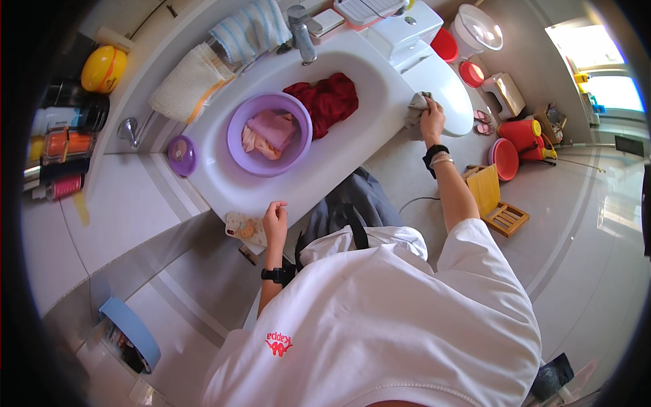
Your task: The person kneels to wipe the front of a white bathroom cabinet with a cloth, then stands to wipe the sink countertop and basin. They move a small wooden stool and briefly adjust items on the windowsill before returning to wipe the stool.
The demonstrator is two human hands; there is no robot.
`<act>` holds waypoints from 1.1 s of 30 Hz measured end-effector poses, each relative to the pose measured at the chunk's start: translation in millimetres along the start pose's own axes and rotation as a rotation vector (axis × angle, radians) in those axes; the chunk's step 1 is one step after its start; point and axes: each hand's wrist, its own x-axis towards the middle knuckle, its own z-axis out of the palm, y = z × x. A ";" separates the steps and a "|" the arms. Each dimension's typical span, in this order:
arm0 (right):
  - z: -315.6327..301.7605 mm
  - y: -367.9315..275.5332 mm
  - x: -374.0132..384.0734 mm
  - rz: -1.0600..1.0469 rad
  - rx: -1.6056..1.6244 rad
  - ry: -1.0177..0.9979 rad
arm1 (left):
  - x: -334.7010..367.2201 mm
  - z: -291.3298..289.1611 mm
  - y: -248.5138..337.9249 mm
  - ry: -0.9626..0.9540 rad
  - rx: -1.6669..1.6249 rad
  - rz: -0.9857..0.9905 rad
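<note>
My right hand (pixel 432 125) is closed on a crumpled grey cloth (pixel 415 110), between the bathtub's right end and the closed toilet lid (pixel 442 91). Close to the tub's front rim, my left hand (pixel 274 221) is loosely curled, with nothing visible in it. Beside it, a phone in a patterned case (pixel 245 228) lies at the rim. Inside the white bathtub (pixel 369 74) stands a purple basin (pixel 237 146) with pink cloth (pixel 272 129) in it. Dark red wet-looking cloth (pixel 332 98) is bunched on the tub bottom, right of the basin.
A tap (pixel 301 34) rises at the tub's far edge, near a striped towel (pixel 249 30) and a cream towel (pixel 190 81). A purple lid (pixel 182 156) rests at the left end. Right on the floor are a red basin (pixel 503 159), red bucket (pixel 519 134) and wooden rack (pixel 506 217).
</note>
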 end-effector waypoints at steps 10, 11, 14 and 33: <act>-12.4 -129.5 -189.8 -0.742 0.092 -0.381 | 9.1 15.1 -2.4 -0.025 0.001 0.017; -8.7 -139.6 -204.8 -0.796 0.108 -0.447 | 11.4 16.9 -1.2 -0.042 -0.016 -0.020; 8.7 -157.5 -239.0 -1.014 0.195 -0.545 | 18.7 22.0 2.6 -0.035 -0.037 -0.029; 3.2 -23.8 -70.1 -0.899 -0.197 -0.435 | 42.3 83.2 42.4 -0.030 0.108 -0.030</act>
